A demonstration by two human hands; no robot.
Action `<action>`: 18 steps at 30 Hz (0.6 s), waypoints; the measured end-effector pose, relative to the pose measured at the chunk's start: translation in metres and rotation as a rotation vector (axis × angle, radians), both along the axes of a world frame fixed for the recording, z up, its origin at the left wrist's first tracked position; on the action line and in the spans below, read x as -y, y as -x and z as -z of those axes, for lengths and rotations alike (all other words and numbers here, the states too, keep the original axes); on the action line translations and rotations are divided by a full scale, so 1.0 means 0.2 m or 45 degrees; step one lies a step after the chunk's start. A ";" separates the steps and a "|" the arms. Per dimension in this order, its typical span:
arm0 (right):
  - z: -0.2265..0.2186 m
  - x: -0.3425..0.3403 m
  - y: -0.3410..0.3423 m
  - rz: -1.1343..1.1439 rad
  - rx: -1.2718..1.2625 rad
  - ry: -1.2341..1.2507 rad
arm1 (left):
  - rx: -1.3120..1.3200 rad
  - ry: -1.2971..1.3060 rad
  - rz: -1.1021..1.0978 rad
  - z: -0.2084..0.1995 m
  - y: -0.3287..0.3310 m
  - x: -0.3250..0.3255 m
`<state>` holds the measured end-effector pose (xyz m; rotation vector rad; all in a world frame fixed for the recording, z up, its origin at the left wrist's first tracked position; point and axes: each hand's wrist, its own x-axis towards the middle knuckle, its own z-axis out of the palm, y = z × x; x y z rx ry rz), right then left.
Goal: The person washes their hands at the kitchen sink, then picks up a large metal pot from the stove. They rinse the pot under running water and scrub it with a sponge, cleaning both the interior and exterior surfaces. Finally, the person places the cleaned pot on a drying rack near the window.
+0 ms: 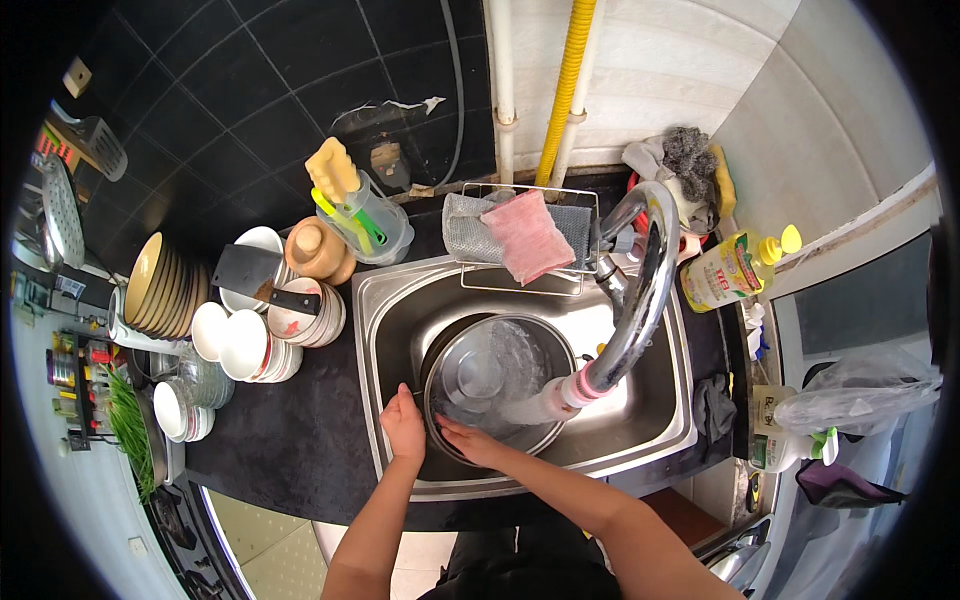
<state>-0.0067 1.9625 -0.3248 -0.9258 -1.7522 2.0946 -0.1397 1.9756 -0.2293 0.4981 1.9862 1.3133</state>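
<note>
A round metal basin [556,442] sits in the stainless steel sink [640,425], holding water. Water runs into it from the pink-and-white spray head [566,392] of a curved chrome faucet [660,270]. My left hand [403,428] is by the basin's left side, over the sink's left part; its fingers extend away from me and nothing shows in them. At the basin's near-left rim is my right hand [472,443], fingers stretched leftward just inside the rim, with nothing seen in it. Whether its fingertips touch the metal I cannot tell.
A wire rack [470,278] with a pink cloth [530,237] stands behind the sink. Left are stacked bowls [245,345], a cleaver [247,272] and a clear plastic holder [385,235]. A yellow-capped detergent bottle [725,272] stands right, beside scrubbing pads [690,160].
</note>
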 end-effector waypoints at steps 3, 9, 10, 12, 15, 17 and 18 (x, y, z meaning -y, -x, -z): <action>-0.01 -0.09 -0.19 -0.475 0.256 -0.135 | -0.031 -0.005 -0.010 0.06 0.03 0.01; 0.31 -0.15 -0.49 -0.446 0.937 -1.317 | 0.119 -0.038 0.002 0.02 0.01 0.00; 0.29 -0.14 -0.47 -0.315 0.931 -1.319 | 0.094 -0.022 0.004 0.02 0.01 0.00; 0.19 -0.13 -0.42 -0.067 0.919 -1.316 | 0.084 -0.002 -0.011 0.02 0.02 0.01; 0.12 -0.03 -0.19 -0.586 0.565 -0.174 | 0.093 0.007 -0.021 0.00 0.02 -0.02; 0.10 0.09 -0.11 -0.214 0.093 -0.258 | 0.057 0.044 -0.047 0.03 0.05 0.00; -0.10 0.09 -0.08 -0.071 -0.037 -0.270 | 0.061 0.056 -0.058 0.06 0.07 0.01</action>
